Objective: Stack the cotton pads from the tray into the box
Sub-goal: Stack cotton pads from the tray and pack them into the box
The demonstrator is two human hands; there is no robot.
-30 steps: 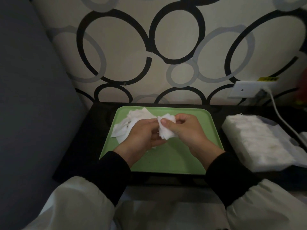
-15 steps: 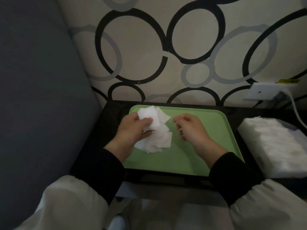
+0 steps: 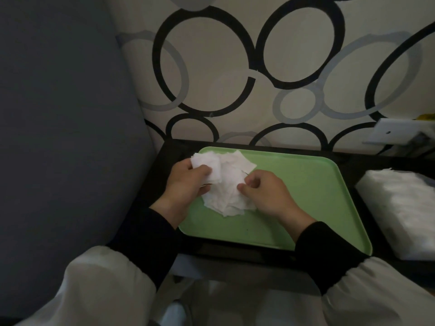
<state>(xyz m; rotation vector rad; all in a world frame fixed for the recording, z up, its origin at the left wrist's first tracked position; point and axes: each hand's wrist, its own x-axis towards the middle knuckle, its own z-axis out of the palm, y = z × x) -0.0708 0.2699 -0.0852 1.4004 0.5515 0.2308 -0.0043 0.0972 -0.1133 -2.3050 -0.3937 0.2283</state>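
A loose heap of white square cotton pads (image 3: 231, 191) lies on the left half of the green tray (image 3: 306, 196). My left hand (image 3: 188, 182) grips a small bunch of pads (image 3: 207, 164) above the heap's far left part. My right hand (image 3: 266, 194) rests on the heap's right side, its fingertips curled and pinching at a pad's edge. The box (image 3: 404, 208), filled with rows of white pads, stands to the right of the tray, partly cut off by the frame edge.
Tray and box sit on a small black table (image 3: 348, 165) against a wall patterned with circles. A grey padded surface (image 3: 58, 137) rises at the left. A white wall socket (image 3: 397, 130) with a plug is at the far right.
The right hand passed its pad to the left hand, then came down onto the heap. The left hand keeps its bunch. The view has shifted left, pushing the box toward the frame edge.
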